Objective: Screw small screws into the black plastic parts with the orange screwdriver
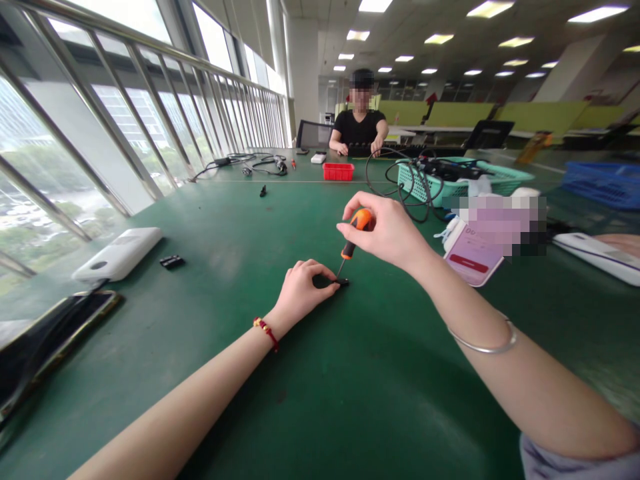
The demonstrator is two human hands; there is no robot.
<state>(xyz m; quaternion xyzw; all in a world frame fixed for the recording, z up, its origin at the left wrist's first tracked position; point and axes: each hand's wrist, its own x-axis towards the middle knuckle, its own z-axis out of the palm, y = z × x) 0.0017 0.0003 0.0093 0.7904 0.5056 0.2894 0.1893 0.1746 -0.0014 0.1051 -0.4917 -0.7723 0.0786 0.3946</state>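
Note:
My right hand point(383, 227) is closed around the orange and black handle of a screwdriver point(361, 219). Its thin shaft points down, and the tip meets a small black part point(343, 282) lying on the green table point(280, 427). With thumb and fingertips, my left hand point(306, 290) pinches the left end of that black part against the tabletop. What kind of part it is, I cannot make out at this size. Another small black piece point(172, 261) lies to the left, and a smaller black one point(263, 191) sits farther back.
A white power bank point(119, 253) and a dark phone point(55, 340) lie at the left. Farther off stand a red tray point(339, 171) and a turquoise basket point(430, 190) with cables. A pink-screened phone point(473, 257) is near my right forearm. A person point(360, 127) sits across the table.

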